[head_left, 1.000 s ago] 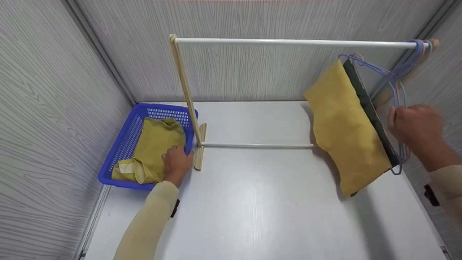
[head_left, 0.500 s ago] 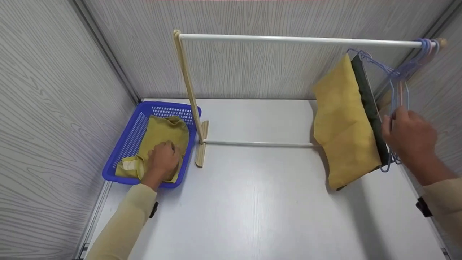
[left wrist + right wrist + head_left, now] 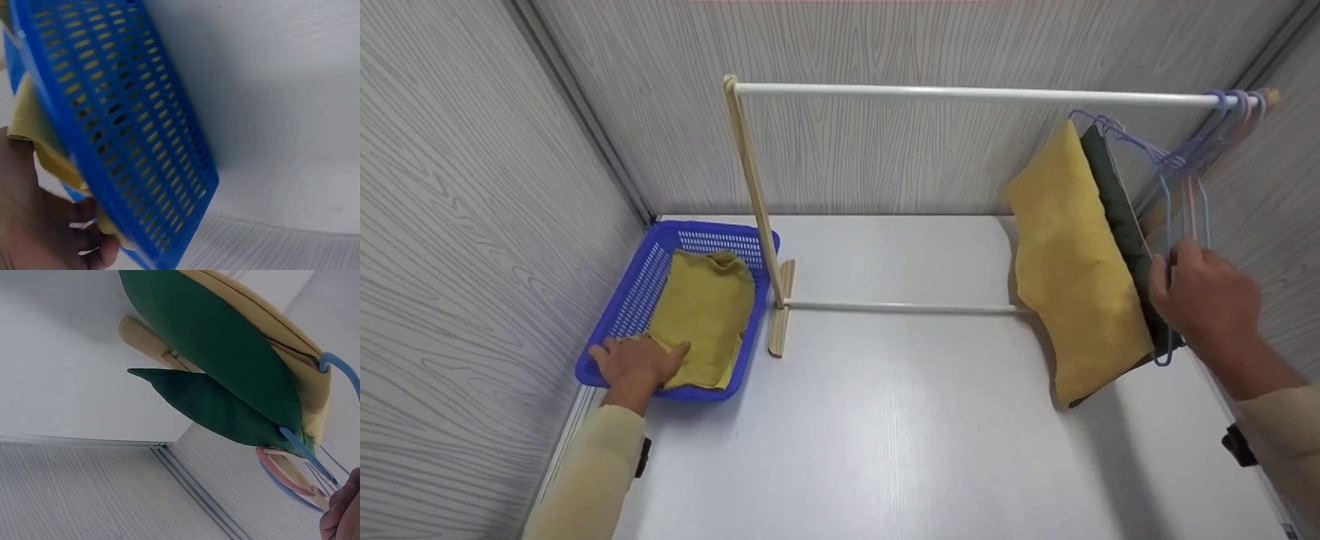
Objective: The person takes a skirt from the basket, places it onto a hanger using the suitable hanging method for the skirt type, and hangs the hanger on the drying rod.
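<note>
Head view: the left hand [image 3: 634, 360] lies palm-down at the near left corner of the blue basket [image 3: 619, 292], fingers and thumb spread apart, touching the folded near end of the mustard cloth [image 3: 705, 307]; most of that cloth lies flat along the basket floor toward the far wall; the right hand [image 3: 1211, 292] has its fingers curled round the lower part of the hangers [image 3: 1166, 206], whose hooks sit together at the right end of the white rod [image 3: 960, 92]; just beside that hand hang the yellow cloth [image 3: 1076, 255] and, behind it, the dark green cloth [image 3: 1121, 217]. Half a second ago the left hand was bunched over the middle of the mustard cloth; it has since moved toward the near left corner and spread out, and it now covers the pale patch that showed there; the right hand has kept its hold on the hangers.

Left wrist view: the left hand's fingers, slightly bent, reach over the basket's rim and touch the cloth beside it; no firm pinch is visible.

Right wrist view: only some of the right hand's fingers show, at the lower right edge; blue and pink hanger wires run toward them, the dark green cloth near by; this angle alone cannot tell how tight the grip is.
</note>
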A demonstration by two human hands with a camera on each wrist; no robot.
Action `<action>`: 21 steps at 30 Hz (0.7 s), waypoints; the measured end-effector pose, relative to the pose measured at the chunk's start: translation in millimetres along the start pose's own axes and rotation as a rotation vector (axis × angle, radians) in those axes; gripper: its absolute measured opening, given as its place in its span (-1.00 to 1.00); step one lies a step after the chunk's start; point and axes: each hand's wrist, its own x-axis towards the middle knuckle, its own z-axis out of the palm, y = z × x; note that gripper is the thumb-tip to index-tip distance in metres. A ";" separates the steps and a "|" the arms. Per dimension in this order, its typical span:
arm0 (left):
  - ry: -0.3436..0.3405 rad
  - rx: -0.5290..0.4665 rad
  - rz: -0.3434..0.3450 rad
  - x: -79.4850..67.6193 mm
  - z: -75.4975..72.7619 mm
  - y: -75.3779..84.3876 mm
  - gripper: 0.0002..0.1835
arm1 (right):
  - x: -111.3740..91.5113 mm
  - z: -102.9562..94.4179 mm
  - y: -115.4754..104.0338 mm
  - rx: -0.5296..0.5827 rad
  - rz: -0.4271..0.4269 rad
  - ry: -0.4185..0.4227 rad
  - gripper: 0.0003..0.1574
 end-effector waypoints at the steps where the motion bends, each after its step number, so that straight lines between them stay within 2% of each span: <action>1: -0.050 -0.002 0.000 -0.2 3.9 0.4 -0.12 | -1.8 -1.4 -0.5 -0.001 0.000 -0.007 -0.61; 3: -0.129 -0.038 -0.002 0.0 9.6 2.2 -0.33 | -6.0 -4.6 -1.7 -0.023 0.006 -0.017 -0.60; 5: -0.161 -0.094 -0.003 2.1 13.0 3.6 -0.54 | -9.7 -8.1 -3.7 -0.037 0.007 -0.005 -0.60; 6: -0.163 -0.120 -0.003 3.3 13.8 4.0 -0.61 | -11.2 -9.6 -5.1 -0.039 0.006 0.013 -0.60; 8: -0.113 -0.166 -0.006 5.1 13.4 3.3 -0.61 | -13.7 -11.6 -8.6 -0.041 -0.005 0.061 -0.61; 10: -0.008 -0.218 -0.002 6.5 12.4 2.1 -0.58 | -14.7 -12.2 -12.6 -0.048 -0.048 0.126 -0.65; 15: 0.352 -0.373 0.060 6.5 5.4 11.0 -0.52 | -12.3 -9.0 -27.4 -0.066 -0.247 0.294 -0.71; 18: 0.543 -0.436 0.116 5.7 -5.8 23.1 -0.54 | -9.2 -2.5 -45.1 -0.012 -0.345 0.337 -0.65; 21: 0.705 -0.454 0.177 4.2 -22.3 35.9 -0.54 | -8.0 5.5 -68.2 0.053 -0.382 0.330 -0.62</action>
